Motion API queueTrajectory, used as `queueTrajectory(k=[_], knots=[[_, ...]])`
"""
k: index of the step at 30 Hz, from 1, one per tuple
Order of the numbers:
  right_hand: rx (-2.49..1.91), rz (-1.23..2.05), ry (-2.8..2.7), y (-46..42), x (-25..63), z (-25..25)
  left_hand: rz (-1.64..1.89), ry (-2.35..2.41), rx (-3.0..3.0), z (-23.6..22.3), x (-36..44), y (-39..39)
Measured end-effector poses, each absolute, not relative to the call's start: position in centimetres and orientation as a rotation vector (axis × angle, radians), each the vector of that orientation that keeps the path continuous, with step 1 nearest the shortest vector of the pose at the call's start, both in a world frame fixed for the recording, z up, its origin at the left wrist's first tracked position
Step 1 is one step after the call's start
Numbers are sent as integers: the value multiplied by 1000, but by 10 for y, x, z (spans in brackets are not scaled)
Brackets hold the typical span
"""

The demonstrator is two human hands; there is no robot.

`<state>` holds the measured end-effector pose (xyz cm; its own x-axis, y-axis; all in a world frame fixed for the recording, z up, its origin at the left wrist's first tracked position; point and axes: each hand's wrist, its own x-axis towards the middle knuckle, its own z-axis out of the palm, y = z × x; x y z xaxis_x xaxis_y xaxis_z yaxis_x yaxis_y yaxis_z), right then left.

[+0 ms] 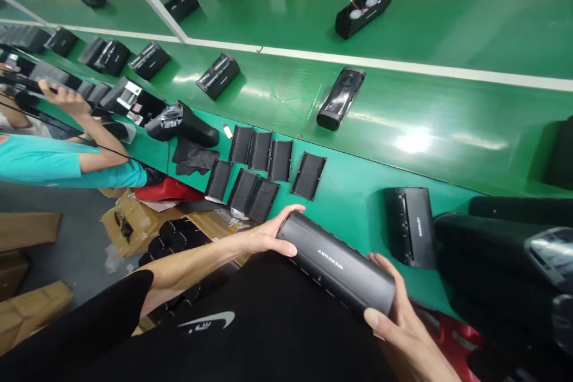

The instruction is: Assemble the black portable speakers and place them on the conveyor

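Note:
A long black speaker housing (338, 262) with white MERKURY lettering is held close to my body, over the near edge of the green bench. My left hand (273, 236) grips its left end, the thumb lying on the lettered face. Round the right end closes my right hand (394, 304), thumb in front and fingers behind. Several black curved panels (258, 151) lie in two rows on the bench beyond my left hand, with one panel (308, 175) a little apart. To the right stands another MERKURY housing (410, 227) with an open slot along one side.
Several speakers sit along the green conveyor (264, 77), one in clear wrap (341, 98). A large black object (483, 262) fills the right side. At left, a co-worker's arm (94, 137) reaches over the bench. Cardboard boxes (129, 221) stand on the floor.

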<state>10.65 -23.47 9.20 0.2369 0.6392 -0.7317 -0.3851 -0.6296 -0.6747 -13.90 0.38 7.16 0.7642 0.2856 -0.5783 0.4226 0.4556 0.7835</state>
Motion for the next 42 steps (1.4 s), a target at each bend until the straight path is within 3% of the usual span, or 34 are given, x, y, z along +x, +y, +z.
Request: queueTrajectory(k=[7,17,35,42], knots=[[-1620,1526,-54,-220,101,106,-32,752,987,71,-137,-1],[-1712,1448,-426,-232,101,93,30,743,701,58,-145,-6],[-1810,1289,-333,-232,85,97,-48,689,942,62,-148,-2],[-1803,1188,-293,-224,88,85,128,826,998,55,-132,-13]])
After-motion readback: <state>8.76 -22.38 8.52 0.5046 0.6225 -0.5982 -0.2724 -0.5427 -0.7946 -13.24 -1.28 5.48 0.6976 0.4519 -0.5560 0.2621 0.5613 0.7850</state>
